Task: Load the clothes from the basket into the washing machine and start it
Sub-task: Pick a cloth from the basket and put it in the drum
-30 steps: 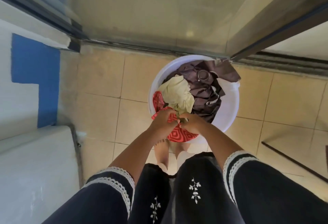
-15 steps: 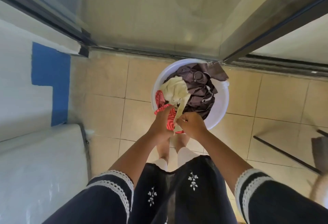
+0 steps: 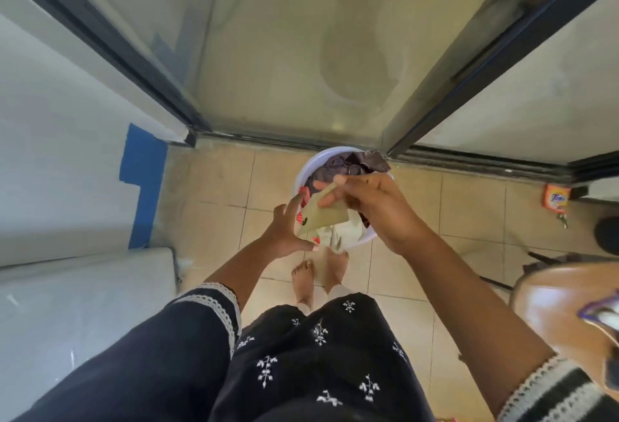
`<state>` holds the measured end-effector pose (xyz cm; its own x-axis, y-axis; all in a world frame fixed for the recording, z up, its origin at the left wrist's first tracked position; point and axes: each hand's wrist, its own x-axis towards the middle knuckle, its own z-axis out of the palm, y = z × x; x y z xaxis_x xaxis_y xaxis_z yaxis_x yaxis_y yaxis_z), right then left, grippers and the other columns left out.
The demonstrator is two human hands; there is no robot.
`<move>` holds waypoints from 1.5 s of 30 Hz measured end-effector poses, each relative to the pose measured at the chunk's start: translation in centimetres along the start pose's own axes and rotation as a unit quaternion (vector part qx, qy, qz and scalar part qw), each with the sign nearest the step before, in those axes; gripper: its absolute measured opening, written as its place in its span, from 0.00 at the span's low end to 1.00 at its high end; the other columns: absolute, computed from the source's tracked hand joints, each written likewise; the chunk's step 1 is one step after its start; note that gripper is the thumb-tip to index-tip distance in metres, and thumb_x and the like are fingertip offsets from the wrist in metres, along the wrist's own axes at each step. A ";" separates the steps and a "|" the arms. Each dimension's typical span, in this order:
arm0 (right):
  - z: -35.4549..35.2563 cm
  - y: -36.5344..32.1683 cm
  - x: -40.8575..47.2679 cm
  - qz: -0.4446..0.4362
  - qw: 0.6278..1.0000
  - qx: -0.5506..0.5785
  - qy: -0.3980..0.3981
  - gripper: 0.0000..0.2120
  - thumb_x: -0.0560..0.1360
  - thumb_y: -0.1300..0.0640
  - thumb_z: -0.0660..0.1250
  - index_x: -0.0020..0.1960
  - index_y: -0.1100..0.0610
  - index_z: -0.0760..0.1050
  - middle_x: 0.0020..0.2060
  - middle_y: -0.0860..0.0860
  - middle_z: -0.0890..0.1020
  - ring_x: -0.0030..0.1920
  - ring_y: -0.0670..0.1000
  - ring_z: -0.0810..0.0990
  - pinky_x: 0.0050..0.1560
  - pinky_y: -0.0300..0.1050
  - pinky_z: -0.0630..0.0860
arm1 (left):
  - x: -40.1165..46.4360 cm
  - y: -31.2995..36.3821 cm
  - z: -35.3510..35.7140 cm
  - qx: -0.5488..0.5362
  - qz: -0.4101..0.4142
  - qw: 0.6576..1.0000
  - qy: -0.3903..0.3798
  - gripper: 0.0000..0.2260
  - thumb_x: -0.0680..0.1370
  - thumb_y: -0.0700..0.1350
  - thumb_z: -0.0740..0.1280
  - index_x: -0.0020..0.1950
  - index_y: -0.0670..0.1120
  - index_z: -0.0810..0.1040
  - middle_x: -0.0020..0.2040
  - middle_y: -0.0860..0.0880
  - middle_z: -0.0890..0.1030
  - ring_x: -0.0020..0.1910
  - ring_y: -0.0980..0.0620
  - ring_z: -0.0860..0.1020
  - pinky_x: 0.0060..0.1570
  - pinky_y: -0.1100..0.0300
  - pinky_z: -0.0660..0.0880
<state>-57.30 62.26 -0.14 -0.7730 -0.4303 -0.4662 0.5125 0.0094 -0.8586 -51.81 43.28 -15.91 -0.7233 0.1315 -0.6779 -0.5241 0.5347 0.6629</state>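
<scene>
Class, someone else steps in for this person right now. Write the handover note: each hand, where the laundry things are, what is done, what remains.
Right hand: pinches a pale yellow-green garment, lifted above the basket.
Left hand: open, fingers spread, beside the garment's lower edge; contact cannot be told.
Basket: white tub on the tiled floor by the sliding glass door, with a dark brown garment and a red patterned cloth inside.
White appliance top at lower left, probably the washer; lid looks closed.
Orange detergent pack on the floor at right.
Done: one garment picked up.
Left: load all clothes, start the machine.
</scene>
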 end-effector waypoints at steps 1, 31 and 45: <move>0.5 -1.7 -0.7 -0.015 1.000 0.020 -0.016 0.16 0.80 0.58 0.63 0.42 0.67 0.83 0.44 0.60 0.86 0.52 0.51 0.85 0.53 0.43 0.79 | -0.3 0.1 0.1 -0.007 0.000 1.000 0.004 0.48 0.60 0.52 0.84 0.74 0.61 0.61 0.70 0.45 0.66 0.68 0.47 0.68 0.68 0.52 0.68; 4.4 3.5 -3.6 -0.062 0.882 -0.464 0.053 0.39 0.69 0.55 0.77 0.74 0.54 0.60 0.68 0.54 0.64 0.64 0.52 0.68 0.61 0.49 0.71 | -14.1 9.5 -3.9 -0.235 0.157 0.953 0.107 0.25 0.75 0.44 0.74 0.67 0.53 0.66 0.59 0.51 0.80 0.56 0.52 0.81 0.52 0.55 0.81; 5.0 0.6 -5.7 0.017 0.984 0.175 0.040 0.15 0.81 0.56 0.65 0.66 0.58 0.75 0.59 0.57 0.83 0.59 0.56 0.82 0.56 0.53 0.81 | -17.6 6.2 -0.9 -0.460 -0.025 0.887 0.036 0.45 0.66 0.65 0.74 0.76 0.61 0.53 0.78 0.44 0.61 0.72 0.36 0.66 0.62 0.38 0.75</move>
<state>-50.75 60.15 3.09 -0.7734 -0.3618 -0.5205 0.6246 -0.2948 -0.7232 -42.76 43.60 0.40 -0.6978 0.0557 -0.7141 -0.6776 -0.3743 0.6330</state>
